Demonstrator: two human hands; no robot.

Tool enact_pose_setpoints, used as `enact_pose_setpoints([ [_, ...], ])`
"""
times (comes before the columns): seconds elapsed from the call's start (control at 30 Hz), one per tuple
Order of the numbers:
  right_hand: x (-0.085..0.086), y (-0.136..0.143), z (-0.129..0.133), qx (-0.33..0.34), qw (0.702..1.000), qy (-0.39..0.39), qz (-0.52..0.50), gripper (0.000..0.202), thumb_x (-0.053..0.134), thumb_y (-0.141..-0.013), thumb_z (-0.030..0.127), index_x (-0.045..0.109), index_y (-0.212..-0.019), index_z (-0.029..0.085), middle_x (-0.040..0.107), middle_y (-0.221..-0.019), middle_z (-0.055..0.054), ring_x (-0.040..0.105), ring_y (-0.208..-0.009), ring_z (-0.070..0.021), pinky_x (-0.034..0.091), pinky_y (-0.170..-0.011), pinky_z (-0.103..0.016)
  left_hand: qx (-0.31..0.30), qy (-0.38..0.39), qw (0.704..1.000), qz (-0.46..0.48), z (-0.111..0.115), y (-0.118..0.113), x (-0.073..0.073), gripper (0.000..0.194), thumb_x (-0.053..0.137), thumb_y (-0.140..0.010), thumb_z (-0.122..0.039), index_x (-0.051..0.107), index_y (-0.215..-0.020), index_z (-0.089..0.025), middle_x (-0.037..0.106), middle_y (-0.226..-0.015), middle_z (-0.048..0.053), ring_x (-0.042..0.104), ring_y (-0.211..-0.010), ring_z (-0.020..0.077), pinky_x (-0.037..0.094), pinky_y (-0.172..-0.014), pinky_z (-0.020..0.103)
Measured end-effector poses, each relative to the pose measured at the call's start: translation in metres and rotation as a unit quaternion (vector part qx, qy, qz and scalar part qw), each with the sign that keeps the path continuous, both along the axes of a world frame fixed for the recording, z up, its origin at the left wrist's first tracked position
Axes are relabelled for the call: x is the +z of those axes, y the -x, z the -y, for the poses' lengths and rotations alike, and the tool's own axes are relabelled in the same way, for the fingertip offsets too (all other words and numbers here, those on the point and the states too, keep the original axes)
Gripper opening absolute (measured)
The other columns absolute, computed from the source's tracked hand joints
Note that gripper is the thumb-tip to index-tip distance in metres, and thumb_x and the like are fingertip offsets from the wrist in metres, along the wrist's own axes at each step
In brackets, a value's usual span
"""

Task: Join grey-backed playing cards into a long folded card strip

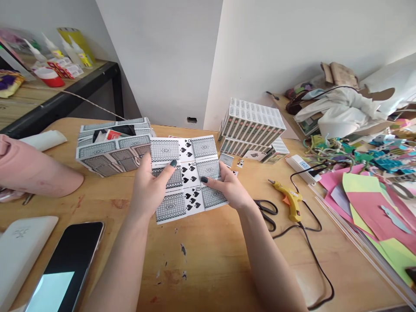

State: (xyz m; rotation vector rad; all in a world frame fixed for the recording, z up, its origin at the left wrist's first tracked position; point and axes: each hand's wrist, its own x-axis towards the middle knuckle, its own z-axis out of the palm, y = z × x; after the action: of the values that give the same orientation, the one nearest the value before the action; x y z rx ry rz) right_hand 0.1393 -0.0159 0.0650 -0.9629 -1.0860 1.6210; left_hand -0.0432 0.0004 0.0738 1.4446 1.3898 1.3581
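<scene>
Holding the card panel [190, 178] between them, the left hand [149, 186] and right hand [232, 186] pinched its opposite side edges, fingers closed to its thickness, neither hand nearer. Its spade column [191, 173] ran toward the pale wall [165, 56], above the desk [208, 277]. Beyond stood a box [104, 162] and stacked packs [253, 123]; rightward lay scissors [268, 213] and a glue gun [290, 200], leftward a phone [73, 251]. A shelf [32, 113] edged the far left.

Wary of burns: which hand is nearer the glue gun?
Right. The right hand is left of the glue gun; the left hand is farther left, at the left edge of the card panel.
</scene>
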Motion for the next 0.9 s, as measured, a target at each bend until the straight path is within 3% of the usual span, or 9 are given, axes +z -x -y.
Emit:
enact_pose_setpoints([
  [0.4, 0.003, 0.004, 0.001, -0.020, 0.999, 0.009, 0.030, 0.047, 0.070, -0.069, 0.039, 0.048, -0.108, 0.027, 0.063, -0.110, -0.002, 0.063, -0.091, -0.0198, 0.053, -0.078, -0.032, 0.017, 0.010, 1.000, 0.004, 0.000, -0.005, 0.001, 0.031, 0.057, -0.078, -0.038, 0.055, -0.107, -0.023, 0.062, -0.113, 0.004, 0.057, -0.104, 0.0216, 0.045, -0.091, 0.036],
  [0.57, 0.003, 0.000, 0.000, -0.023, 0.994, -0.023, 0.106, 0.036, 0.053, -0.079, 0.053, 0.054, -0.100, 0.023, 0.065, -0.094, -0.001, 0.060, -0.087, -0.0192, 0.049, -0.074, -0.029, 0.075, 0.029, 0.996, -0.047, -0.004, 0.001, -0.004, 0.034, 0.043, -0.084, -0.051, 0.058, -0.093, -0.022, 0.063, -0.088, 0.003, 0.058, -0.089, 0.0205, 0.046, -0.081, 0.034],
  [0.67, 0.001, -0.003, -0.002, -0.081, 0.979, -0.054, 0.180, 0.040, 0.042, -0.083, 0.058, 0.056, -0.089, 0.021, 0.062, -0.083, -0.002, 0.057, -0.083, -0.0193, 0.045, -0.071, -0.028, 0.066, 0.035, 0.995, -0.068, -0.003, 0.000, -0.007, 0.034, 0.042, -0.084, -0.052, 0.056, -0.081, -0.021, 0.059, -0.076, 0.001, 0.055, -0.076, 0.0184, 0.045, -0.072, 0.031],
  [0.77, -0.001, -0.003, -0.004, -0.170, 0.954, -0.101, 0.226, 0.038, 0.040, -0.085, 0.056, 0.052, -0.095, 0.022, 0.058, -0.086, -0.002, 0.053, -0.084, -0.0184, 0.042, -0.076, -0.028, 0.047, 0.027, 0.995, -0.082, -0.001, -0.006, -0.005, 0.031, 0.041, -0.085, -0.048, 0.054, -0.078, -0.021, 0.056, -0.072, 0.000, 0.052, -0.072, 0.0167, 0.043, -0.067, 0.028],
  [0.9, -0.003, 0.000, -0.003, -0.179, 0.944, -0.128, 0.246, 0.031, 0.038, -0.087, 0.052, 0.050, -0.094, 0.024, 0.055, -0.083, -0.001, 0.050, -0.083, -0.0178, 0.040, -0.079, -0.029, 0.051, 0.027, 0.992, -0.117, 0.002, -0.011, -0.002, 0.029, 0.038, -0.087, -0.045, 0.051, -0.079, -0.021, 0.054, -0.071, 0.000, 0.051, -0.070, 0.0166, 0.040, -0.064, 0.027],
])
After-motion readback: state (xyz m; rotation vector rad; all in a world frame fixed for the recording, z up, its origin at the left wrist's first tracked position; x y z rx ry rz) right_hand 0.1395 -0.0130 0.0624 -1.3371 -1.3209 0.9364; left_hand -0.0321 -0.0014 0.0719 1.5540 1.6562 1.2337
